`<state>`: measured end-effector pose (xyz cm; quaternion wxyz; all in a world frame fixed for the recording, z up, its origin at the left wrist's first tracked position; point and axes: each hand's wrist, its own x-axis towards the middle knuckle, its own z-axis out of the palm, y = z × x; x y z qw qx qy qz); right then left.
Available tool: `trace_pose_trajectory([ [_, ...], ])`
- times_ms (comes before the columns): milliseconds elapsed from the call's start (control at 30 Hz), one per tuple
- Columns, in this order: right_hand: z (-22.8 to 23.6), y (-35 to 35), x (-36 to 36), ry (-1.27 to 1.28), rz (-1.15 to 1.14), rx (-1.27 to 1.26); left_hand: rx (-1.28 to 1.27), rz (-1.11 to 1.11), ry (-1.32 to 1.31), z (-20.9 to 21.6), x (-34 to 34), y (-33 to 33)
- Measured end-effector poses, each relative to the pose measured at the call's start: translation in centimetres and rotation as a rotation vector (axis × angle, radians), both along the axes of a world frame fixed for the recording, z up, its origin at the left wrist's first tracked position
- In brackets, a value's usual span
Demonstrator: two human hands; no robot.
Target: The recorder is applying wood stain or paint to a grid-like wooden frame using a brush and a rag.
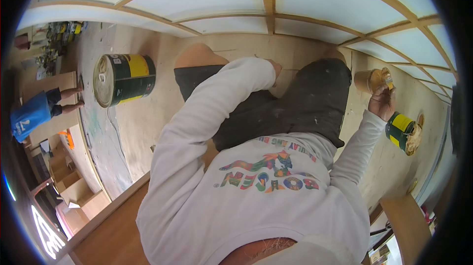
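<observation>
My right hand is closed at the right, its fingers pinching a crumpled yellow-brown piece that looks like a stained rag or wrap. This piece rests against the mouth of a small tan tub. Just below that hand, a green and yellow can leans on its side, its end crusted with tan material. My left hand shows only in part past the white sleeve, between my knees and close to the wooden surface; its fingers are hidden.
A large green and yellow can sits at the left. Wood-framed white panels stretch across the top. Far left, another person in a blue shirt is near cardboard boxes. A wooden board lies at lower left.
</observation>
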<state>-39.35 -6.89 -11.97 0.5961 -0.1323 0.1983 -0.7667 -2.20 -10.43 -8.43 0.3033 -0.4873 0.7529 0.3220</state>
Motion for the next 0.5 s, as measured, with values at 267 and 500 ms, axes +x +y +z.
trace_pose_trajectory([
  [267,2.1,2.4,-1.7,-0.051,-0.092,-0.073,0.047,-0.079,-0.103,0.8,-1.1,0.4],
  [500,-0.1,3.3,-1.3,-0.102,-0.252,0.028,0.013,-0.069,-0.003,0.3,-0.7,0.9],
])
